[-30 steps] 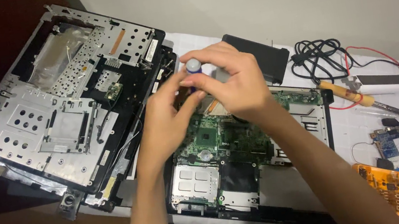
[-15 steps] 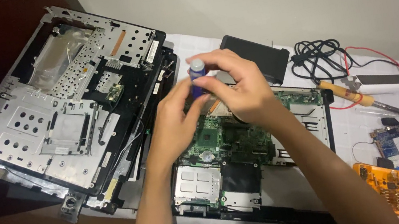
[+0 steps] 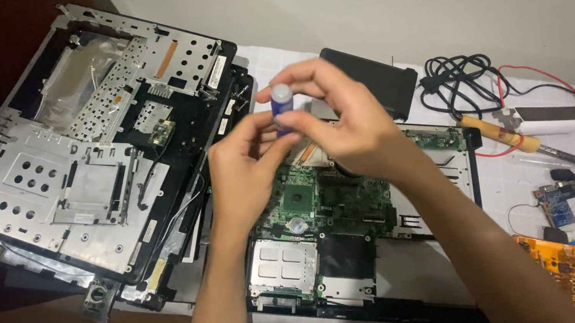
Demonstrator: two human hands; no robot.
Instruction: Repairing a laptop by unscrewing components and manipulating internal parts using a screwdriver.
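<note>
Blue tube (image 3: pixel 282 110) with a grey cap is pinched upright by both hands' grips, left hand (image 3: pixel 246 172) low, right hand (image 3: pixel 344 125) high.

Dull perforated metal on the laptop chassis (image 3: pixel 70 167), matt green circuit board (image 3: pixel 325 198) (glossy blue plastic tube (image 3: pixel 282 108) above), wooden-handled soldering iron (image 3: pixel 501 133).

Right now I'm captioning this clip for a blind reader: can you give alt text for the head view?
Two bare hands, left hand and right hand, hold a small blue tube with a grey cap above an opened laptop's green motherboard. A removed metal laptop chassis lies to the left; a soldering iron, cables and small circuit boards lie to the right.
</note>
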